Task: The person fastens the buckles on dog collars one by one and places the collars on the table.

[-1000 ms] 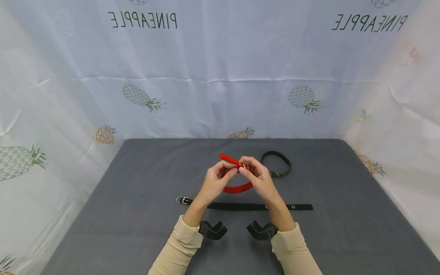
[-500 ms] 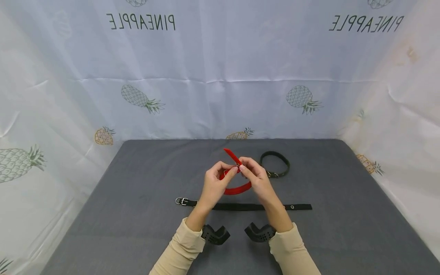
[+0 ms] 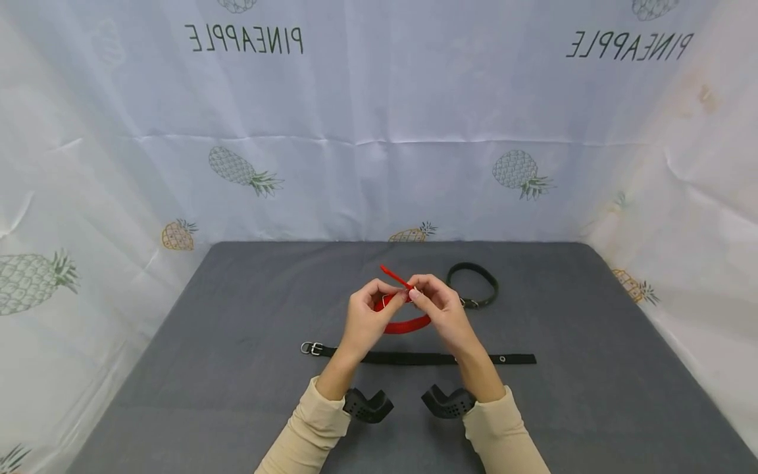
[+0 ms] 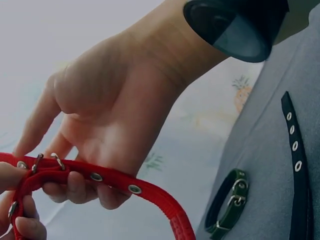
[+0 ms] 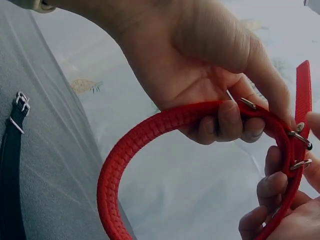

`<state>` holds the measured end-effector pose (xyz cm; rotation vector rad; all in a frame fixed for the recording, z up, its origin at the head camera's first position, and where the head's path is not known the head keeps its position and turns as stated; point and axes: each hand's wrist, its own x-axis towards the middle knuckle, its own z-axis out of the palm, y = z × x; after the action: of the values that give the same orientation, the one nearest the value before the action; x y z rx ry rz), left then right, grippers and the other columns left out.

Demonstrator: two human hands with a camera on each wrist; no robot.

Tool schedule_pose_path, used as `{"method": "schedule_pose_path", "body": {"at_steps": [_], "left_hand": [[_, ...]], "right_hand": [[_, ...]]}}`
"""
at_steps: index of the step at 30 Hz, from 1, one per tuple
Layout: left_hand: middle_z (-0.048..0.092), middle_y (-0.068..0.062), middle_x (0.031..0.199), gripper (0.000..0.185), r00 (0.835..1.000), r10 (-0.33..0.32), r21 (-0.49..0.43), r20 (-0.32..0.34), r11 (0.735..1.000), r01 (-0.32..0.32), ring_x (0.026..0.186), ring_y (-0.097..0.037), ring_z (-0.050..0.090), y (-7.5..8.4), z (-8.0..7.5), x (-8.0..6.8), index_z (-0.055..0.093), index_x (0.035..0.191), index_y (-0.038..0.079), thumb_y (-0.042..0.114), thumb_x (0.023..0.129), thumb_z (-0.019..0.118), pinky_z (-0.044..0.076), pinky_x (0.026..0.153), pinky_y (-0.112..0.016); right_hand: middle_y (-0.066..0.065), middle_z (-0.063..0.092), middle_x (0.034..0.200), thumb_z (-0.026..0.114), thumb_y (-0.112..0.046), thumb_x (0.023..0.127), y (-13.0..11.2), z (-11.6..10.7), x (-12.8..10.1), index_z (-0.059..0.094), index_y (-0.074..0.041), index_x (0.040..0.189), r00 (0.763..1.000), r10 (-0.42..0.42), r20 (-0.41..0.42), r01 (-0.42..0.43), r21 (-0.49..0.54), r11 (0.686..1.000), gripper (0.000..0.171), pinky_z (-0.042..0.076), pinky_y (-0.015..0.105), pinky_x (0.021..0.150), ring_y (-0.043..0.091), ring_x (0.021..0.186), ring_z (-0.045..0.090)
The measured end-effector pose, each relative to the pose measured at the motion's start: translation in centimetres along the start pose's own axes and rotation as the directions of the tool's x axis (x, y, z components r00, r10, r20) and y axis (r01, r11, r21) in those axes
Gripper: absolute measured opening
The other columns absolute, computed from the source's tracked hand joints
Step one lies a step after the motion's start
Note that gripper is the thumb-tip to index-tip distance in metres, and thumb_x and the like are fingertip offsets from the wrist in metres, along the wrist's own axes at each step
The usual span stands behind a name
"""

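The collar (image 3: 407,324) held up between the hands is bright red with a woven texture and silver metal eyelets. A dark green collar (image 3: 474,285) with a silver buckle lies closed in a loop, and a black strap (image 3: 414,357) with silver eyelets and buckle lies flat. The surface (image 3: 237,368) is dark grey. The backdrop (image 3: 379,131) is pale white, printed with green and tan pineapples and dark lettering. The sleeves (image 3: 314,428) are beige.

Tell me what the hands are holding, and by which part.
Both hands, left and right, grip the red collar at its buckle end, where the strap passes through the metal buckle.
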<state>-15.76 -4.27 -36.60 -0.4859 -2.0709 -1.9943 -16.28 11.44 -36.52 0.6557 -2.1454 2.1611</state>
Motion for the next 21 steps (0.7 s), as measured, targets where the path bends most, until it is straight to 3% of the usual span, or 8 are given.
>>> {"method": "schedule_pose_path", "body": {"at_steps": [4,9,13,17,21], "left_hand": [[0.067,-0.028,0.092,0.011,1.0,0.017,0.012,0.019,1.0,-0.017,0.073,0.002,0.058,0.1,-0.1,-0.1,0.065,0.093,-0.006,0.002,0.086,0.068,0.052,0.065,-0.019],[0.066,-0.026,0.091,0.01,0.999,0.016,0.019,0.049,1.0,-0.017,0.073,-0.001,0.056,0.0,-0.2,-0.3,0.065,0.093,-0.005,0.003,0.086,0.068,0.052,0.064,-0.02],[0.066,-0.026,0.097,0.014,0.993,-0.014,0.02,0.116,1.0,0.012,0.077,-0.002,0.059,0.1,-0.6,-0.3,0.064,0.1,-0.004,0.005,0.089,0.066,0.056,0.073,-0.025],[0.066,-0.025,0.108,0.024,0.98,-0.045,0.01,0.195,0.999,0.044,0.086,-0.009,0.064,0.3,-1.0,-0.1,0.062,0.112,-0.002,0.007,0.09,0.065,0.057,0.08,-0.026],[0.066,-0.025,0.112,0.034,0.975,-0.04,-0.002,0.22,0.999,0.041,0.088,-0.004,0.065,0.2,-1.4,0.1,0.06,0.121,-0.002,0.008,0.089,0.067,0.056,0.08,-0.02]], "right_hand": [[-0.015,0.06,0.087,0.046,-0.016,0.102,-0.1,0.0,0.0,0.056,-0.001,0.106,0.999,0.027,-0.018,-0.027,-0.016,1.0,0.019,0.046,0.021,0.071,0.007,0.076,0.051],[-0.016,0.061,0.086,0.048,-0.012,0.1,-0.1,0.1,-0.2,0.053,0.008,0.107,0.997,0.069,-0.019,-0.069,-0.024,0.997,0.022,0.049,0.023,0.074,0.005,0.078,0.056],[-0.015,0.06,0.086,0.046,-0.009,0.1,-0.2,0.0,-0.1,0.05,0.012,0.109,0.996,0.085,-0.031,-0.085,-0.003,0.996,0.023,0.05,0.021,0.075,0.005,0.078,0.057],[-0.013,0.059,0.088,0.044,-0.009,0.1,-0.4,-0.6,-0.1,0.056,-0.005,0.105,0.996,0.081,-0.039,-0.078,0.067,0.995,0.013,0.049,0.02,0.076,0.005,0.08,0.055],[-0.011,0.057,0.091,0.041,-0.01,0.101,-0.7,-1.0,-0.1,0.056,-0.021,0.098,0.996,0.066,-0.062,-0.056,0.156,0.986,0.019,0.046,0.021,0.077,0.009,0.081,0.052]]}}
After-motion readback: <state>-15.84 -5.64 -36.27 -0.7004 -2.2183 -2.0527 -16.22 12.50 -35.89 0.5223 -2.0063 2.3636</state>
